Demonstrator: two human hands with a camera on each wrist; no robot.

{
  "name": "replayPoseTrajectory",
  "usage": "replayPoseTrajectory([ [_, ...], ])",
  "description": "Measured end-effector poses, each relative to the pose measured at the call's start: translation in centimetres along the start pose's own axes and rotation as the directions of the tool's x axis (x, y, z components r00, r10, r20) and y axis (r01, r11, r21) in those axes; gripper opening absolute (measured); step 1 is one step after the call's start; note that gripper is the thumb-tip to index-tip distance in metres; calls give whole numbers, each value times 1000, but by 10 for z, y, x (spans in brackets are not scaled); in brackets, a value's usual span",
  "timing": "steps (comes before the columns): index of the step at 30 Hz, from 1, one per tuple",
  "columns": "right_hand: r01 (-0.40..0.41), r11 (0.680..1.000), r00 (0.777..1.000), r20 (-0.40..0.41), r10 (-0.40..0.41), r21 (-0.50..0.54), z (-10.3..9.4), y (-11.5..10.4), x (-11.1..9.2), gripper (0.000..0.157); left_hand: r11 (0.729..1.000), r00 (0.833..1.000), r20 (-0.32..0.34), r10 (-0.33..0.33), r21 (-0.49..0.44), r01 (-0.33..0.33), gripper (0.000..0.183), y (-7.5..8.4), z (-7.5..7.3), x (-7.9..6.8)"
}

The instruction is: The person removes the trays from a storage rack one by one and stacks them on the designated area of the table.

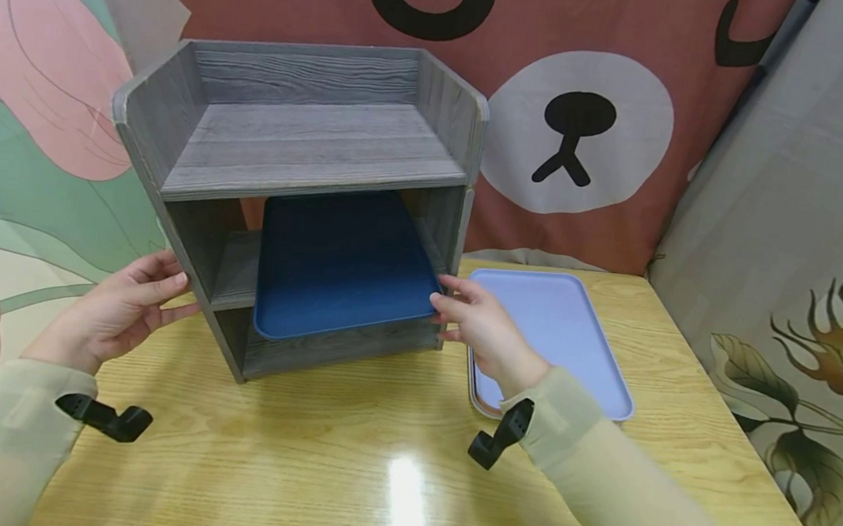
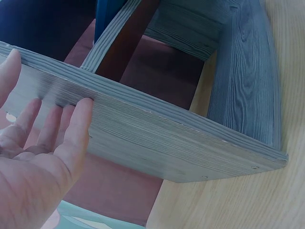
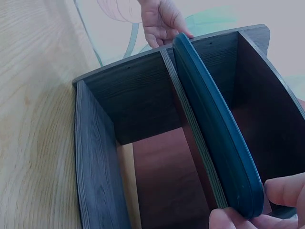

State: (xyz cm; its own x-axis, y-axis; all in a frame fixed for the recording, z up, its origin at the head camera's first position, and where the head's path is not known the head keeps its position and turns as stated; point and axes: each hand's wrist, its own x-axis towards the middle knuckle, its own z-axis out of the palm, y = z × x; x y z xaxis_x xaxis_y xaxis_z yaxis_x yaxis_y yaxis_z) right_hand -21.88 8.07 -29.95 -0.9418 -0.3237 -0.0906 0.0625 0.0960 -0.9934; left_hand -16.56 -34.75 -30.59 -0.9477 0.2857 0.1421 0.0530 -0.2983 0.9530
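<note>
A dark blue tray (image 1: 346, 265) lies partly inside the grey wooden shelf unit (image 1: 311, 149), on its middle board, with the front end sticking out. My right hand (image 1: 487, 327) pinches the tray's front right corner, thumb above and fingers below. From the right wrist view, the tray's edge (image 3: 221, 133) runs along the middle board (image 3: 190, 124). My left hand (image 1: 124, 308) is at the unit's left side panel. Its fairly straight fingers (image 2: 78, 124) touch the outer face of that panel (image 2: 143, 129), and the thumb is close to the front edge.
On the right of the wooden table (image 1: 314, 462) lies a lavender tray (image 1: 547, 332), with other rims showing under it. Behind the unit hangs a cloth (image 1: 567, 234) with a bear face. A patterned curtain (image 1: 792, 245) borders the table's right side.
</note>
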Motion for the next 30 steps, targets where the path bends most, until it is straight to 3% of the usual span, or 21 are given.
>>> replayPoseTrajectory([
  [7, -39, 997, 999, -2, 39, 60, 7, 0, 5, 57, 1000, 1000, 4, 0, 1, 0, 41, 0, 0, 0],
  [14, -109, 977, 994, 1, 111, 185, 11, 0, 11, 59, 1000, 1000, -19, -9, 19, 9, 41, 0, 0, 0],
  [23, -109, 939, 994, 6, 113, 326, 14, 0, 13, 63, 1000, 1000, -24, -10, 20, 11, 41, 0, 0, 0],
  [30, -94, 933, 995, 20, 93, 348, 14, 1, 13, 65, 1000, 1000, -27, -10, 23, 11, 41, -1, -1, 1],
])
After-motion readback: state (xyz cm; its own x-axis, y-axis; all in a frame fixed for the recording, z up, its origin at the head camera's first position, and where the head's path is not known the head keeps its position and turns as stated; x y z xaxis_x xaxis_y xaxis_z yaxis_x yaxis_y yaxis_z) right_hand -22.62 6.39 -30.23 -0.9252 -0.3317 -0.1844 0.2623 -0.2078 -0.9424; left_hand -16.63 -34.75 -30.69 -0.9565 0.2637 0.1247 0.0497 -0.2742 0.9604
